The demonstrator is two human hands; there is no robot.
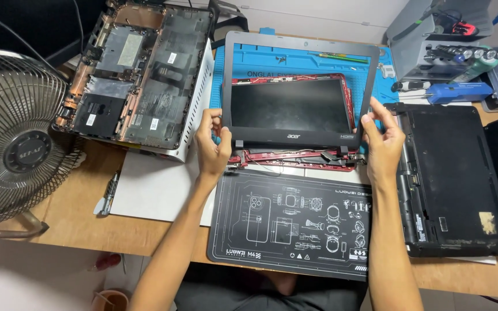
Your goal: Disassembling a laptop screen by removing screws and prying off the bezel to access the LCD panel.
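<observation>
A bare wooden desk [70, 222] is filling most of the frame, and a round wire-caged metal fan [12, 150] is standing at its left edge. In the upper left, an opened laptop base shell with exposed copper-toned framing [136, 75] is lying tilted on a white box. At the right, a matte black laptop base [456, 178] is resting flat. A dark rectangular work mat printed with white line drawings [295, 222] is lying at lower centre (a blue silicone mat [295, 60] is showing behind it). At centre, a thin black plastic screen bezel frame [298, 92] is being held just above a dark glossy display panel in a red lid [292, 112]. The left hand [211, 144] is pinching the bezel's lower left corner, fingers curled shut on it; the right hand [381, 135] is gripping its lower right edge likewise. In the upper right, a grey tool rack [433, 40] is holding screwdrivers. A small silver screwdriver [108, 196] is lying at the left.
</observation>
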